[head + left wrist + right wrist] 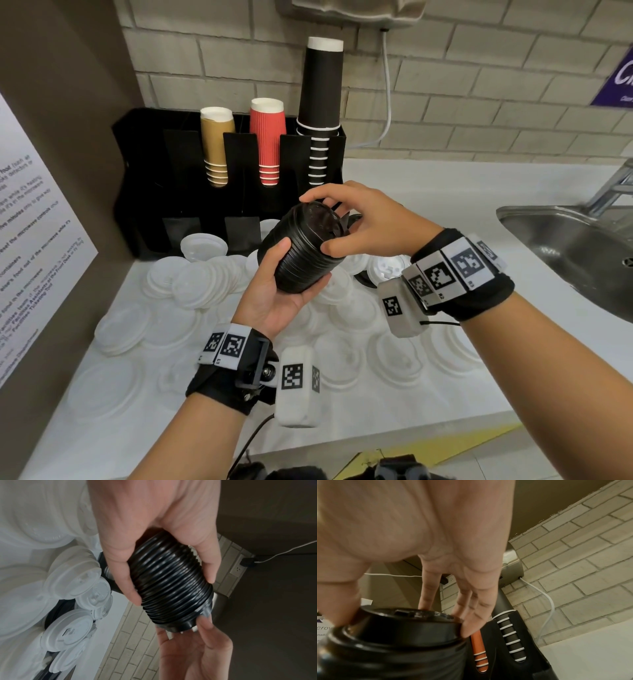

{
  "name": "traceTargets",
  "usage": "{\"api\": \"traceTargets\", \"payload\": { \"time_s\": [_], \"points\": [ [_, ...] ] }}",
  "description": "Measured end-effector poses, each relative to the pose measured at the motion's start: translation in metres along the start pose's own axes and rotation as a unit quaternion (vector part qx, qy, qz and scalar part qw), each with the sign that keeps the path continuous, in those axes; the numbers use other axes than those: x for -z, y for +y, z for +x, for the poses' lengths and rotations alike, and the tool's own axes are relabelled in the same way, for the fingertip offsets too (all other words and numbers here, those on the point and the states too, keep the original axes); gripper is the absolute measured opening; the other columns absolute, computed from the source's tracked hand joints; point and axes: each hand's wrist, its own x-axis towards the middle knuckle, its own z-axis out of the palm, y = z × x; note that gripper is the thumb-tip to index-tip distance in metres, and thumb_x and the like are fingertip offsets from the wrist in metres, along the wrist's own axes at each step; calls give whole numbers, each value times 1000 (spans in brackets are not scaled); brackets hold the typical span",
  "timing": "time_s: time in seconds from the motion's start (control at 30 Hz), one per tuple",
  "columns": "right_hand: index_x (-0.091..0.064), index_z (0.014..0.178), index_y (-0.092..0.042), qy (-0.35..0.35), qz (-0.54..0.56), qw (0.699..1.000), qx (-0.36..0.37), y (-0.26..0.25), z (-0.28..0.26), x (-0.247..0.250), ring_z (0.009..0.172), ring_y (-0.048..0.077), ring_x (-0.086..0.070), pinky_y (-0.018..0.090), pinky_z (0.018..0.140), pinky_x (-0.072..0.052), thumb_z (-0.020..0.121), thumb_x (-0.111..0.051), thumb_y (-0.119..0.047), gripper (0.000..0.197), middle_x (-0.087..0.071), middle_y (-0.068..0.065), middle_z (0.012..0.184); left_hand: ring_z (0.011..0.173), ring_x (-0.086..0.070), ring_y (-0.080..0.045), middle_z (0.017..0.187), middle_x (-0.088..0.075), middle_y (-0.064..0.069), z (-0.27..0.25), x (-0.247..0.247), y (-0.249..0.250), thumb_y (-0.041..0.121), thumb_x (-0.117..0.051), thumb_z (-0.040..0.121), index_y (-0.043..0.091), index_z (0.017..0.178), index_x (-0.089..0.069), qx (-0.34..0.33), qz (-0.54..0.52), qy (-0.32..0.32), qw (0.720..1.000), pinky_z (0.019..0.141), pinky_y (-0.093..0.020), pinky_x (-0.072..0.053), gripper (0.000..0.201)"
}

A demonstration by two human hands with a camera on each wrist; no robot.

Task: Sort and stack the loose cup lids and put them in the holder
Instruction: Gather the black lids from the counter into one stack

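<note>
Cradled in the left hand [274,301], whose grip curls thumb and fingers round its ribbed side, a tilted stack of black lids [301,253] hangs above the desk [428,192]. At its upper end the right hand [370,222] takes a narrow grip, thumb and fingertips pinching the rim of the top lid [412,616]. Below both grips loose white lids [191,284] litter the desk, and just beyond them stands the black holder [144,192] with its cups.
</note>
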Motion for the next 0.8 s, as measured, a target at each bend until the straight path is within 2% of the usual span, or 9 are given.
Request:
{"api": "traceTargets", "payload": {
  "time_s": [0.13,0.23,0.3,0.37,0.43,0.5,0.6,0.73,0.8],
  "points": [
    [-49,130,-36,-1,0,1000,0,-1,1,-2,101,7,-52,8,77,-42,74,-78,-25,64,-51,0,114,112,-65,-32,122,-67,-16,1,2,-2,40,-79,65,13,127,-59,2,-14,-13,1000,80,-42,-58,70],
    [-38,137,-41,17,22,999,-15,1,-3,1,105,-1,-48,6,75,-41,74,-77,-42,74,-47,-7,118,117,-62,-33,126,-65,-18,2,3,-3,45,-79,64,15,115,-72,3,-26,-34,999,82,-47,-57,60],
    [-37,137,-39,54,27,996,-66,12,-12,9,107,3,-51,12,77,-42,78,-71,-47,68,-48,-6,121,119,-60,-32,127,-64,-17,5,6,0,51,-72,68,19,110,-75,-20,-24,-36,999,87,-50,-55,54],
    [-45,132,-29,95,9,985,-144,37,-29,27,104,11,-55,16,78,-42,85,-66,-43,53,-53,-2,121,122,-58,-33,125,-65,-16,8,6,1,55,-64,74,22,106,-77,-29,-31,-42,998,91,-52,-53,48],
    [-52,122,-19,103,-41,964,-240,67,-44,45,100,16,-55,21,79,-41,90,-61,-35,36,-58,4,121,122,-58,-34,124,-66,-15,8,7,9,55,-70,70,22,103,-78,-42,-32,-52,997,93,-51,-52,47],
    [-56,117,-13,45,-154,920,-359,101,-67,63,106,23,-53,28,85,-39,93,-57,-33,32,-58,9,125,119,-60,-33,123,-67,-15,9,4,12,54,-82,57,22,103,-78,-43,-24,-70,996,91,-49,-54,56],
    [-45,136,-20,-65,-266,831,-484,142,-101,72,126,26,-46,32,96,-36,86,-65,-41,59,-49,7,139,117,-60,-32,121,-68,-14,7,1,14,54,-84,53,22,101,-78,-49,-15,-79,996,91,-48,-54,58],
    [-36,142,-32,-117,-288,811,-495,168,-121,61,116,27,-52,33,81,-41,68,-79,-46,87,-53,5,129,122,-58,-33,119,-69,-15,5,0,15,55,-67,69,22,99,-79,-54,-23,-50,997,90,-47,-54,46],
    [-39,139,-31,-116,-291,813,-491,173,-122,55,114,28,-52,33,77,-41,65,-82,-45,87,-52,6,123,119,-60,-32,120,-68,-15,5,-1,15,54,-75,63,20,100,-79,-50,-22,-52,997,93,-48,-53,51]
  ]
}}
